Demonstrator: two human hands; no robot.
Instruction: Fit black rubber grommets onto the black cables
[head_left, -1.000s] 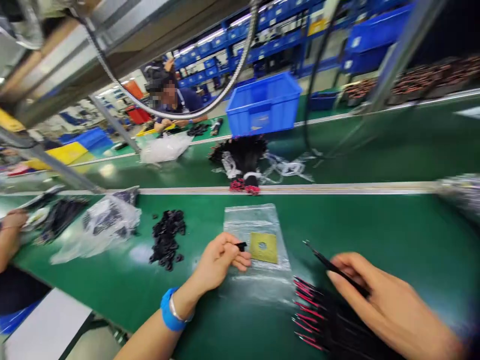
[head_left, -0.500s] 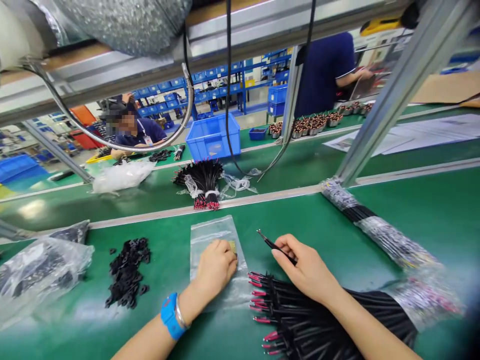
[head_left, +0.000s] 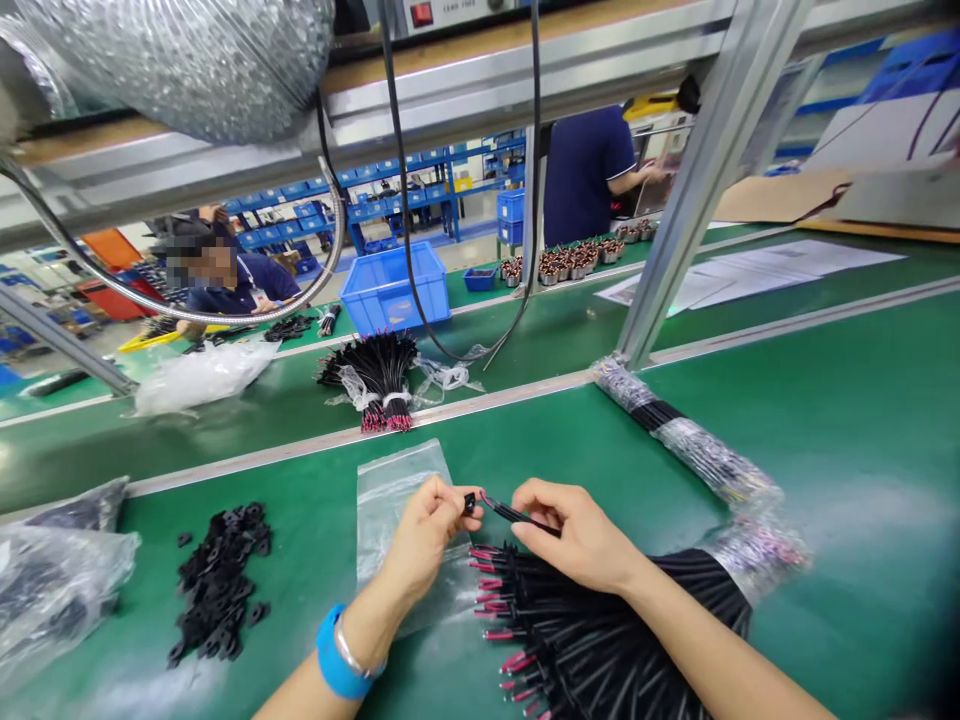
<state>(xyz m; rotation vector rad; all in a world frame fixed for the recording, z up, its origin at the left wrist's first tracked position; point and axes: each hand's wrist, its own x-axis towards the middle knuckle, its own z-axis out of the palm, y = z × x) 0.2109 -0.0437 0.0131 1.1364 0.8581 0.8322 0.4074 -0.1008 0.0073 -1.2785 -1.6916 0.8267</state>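
Note:
Pinched in my left hand (head_left: 424, 532) is a small black plastic piece (head_left: 469, 503), held over a clear zip bag (head_left: 382, 500) that lies flat on the bench. My right hand (head_left: 581, 532) grips a black cable (head_left: 517, 514) whose red wire end points at the piece. The wire tip is very close to the piece; whether they touch I cannot tell. Below my right forearm spreads a bundle of black cables (head_left: 600, 630) with red, bare-tipped ends. A pile of small black plastic pieces (head_left: 221, 585) lies to the left.
A plastic-wrapped cable bundle (head_left: 697, 450) lies at right. Behind the bench rail (head_left: 487, 408) sit another cable bundle (head_left: 382, 370) and a blue bin (head_left: 397, 290). A metal post (head_left: 675, 220) and hanging black cable (head_left: 409, 230) stand in front. Two co-workers are across the bench.
My left hand has lifted off the zip bag and now shows a black plastic piece. My right hand has brought the cable end up to it. The view has shifted right.

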